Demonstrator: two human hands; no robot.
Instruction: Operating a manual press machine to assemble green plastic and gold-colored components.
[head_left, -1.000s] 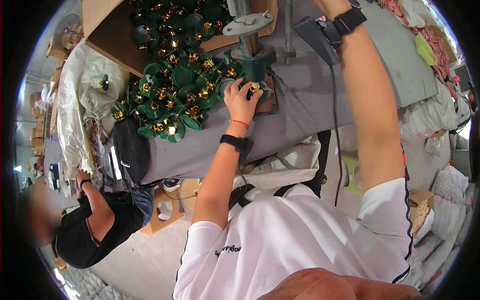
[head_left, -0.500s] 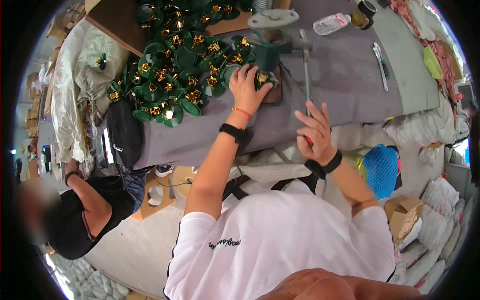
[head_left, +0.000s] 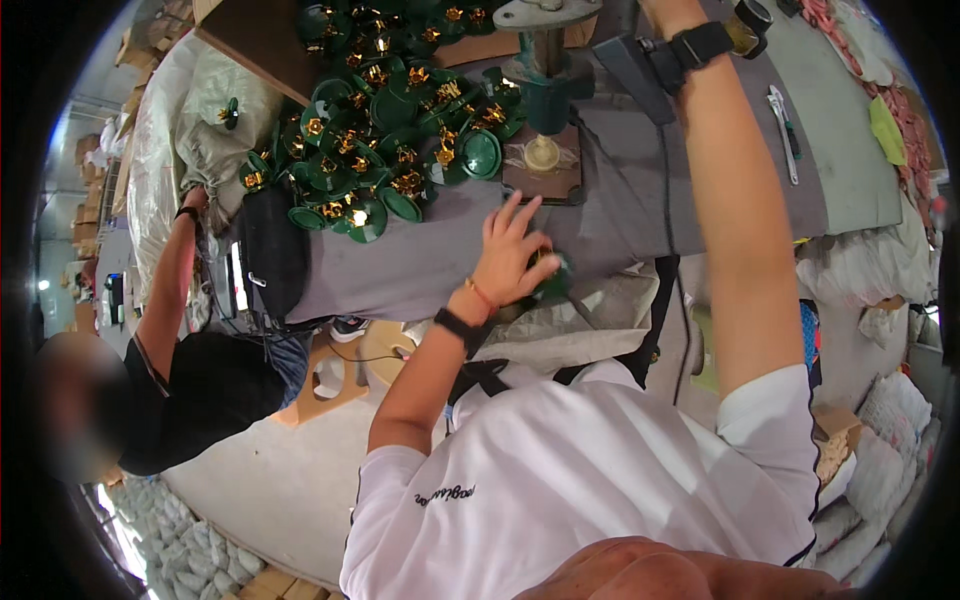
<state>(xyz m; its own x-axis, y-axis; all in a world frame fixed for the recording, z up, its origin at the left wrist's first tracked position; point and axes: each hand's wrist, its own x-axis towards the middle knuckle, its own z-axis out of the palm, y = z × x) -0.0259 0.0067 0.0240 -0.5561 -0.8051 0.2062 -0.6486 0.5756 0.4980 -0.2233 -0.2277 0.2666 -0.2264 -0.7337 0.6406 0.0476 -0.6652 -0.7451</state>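
Left hand (head_left: 510,255): fingers curled over a green cap (head_left: 552,283) at the near tabletop (head_left: 420,265) edge, part hidden | Right hand: raised out of view, grip cannot be told | Progress: judged midway, large pile of green caps with gold inserts (head_left: 385,130) waits beside the press (head_left: 545,75) | Cap: dark green, round, glossy.

Green disc pile (head_left: 385,120) crowds left; press post (head_left: 545,75) blocks centre

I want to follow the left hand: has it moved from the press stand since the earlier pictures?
Yes. The left hand came away from the green press stand toward the person, down to the table's near edge, over a green piece.
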